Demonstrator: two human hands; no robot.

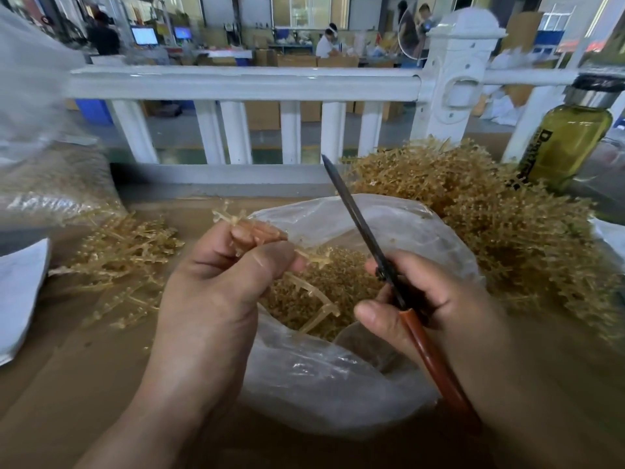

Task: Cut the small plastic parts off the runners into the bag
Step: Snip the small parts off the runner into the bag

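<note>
My left hand [216, 286] pinches an amber plastic runner [314, 292] over the open mouth of a clear plastic bag [338, 374]. The runner's bare branches curve down into the bag. Small amber parts [338, 282] fill the bottom of the bag. My right hand [439, 313] grips dark scissors [358, 225] with red-brown handles; the blades are together and point up and away, just right of the runner.
A big heap of uncut runners [490, 211] lies at the right, a smaller heap of runners [125, 258] at the left. An olive-coloured bottle [568, 140] stands at far right. Another clear bag [44, 147] sits far left, a white fence [236, 86] behind the brown table.
</note>
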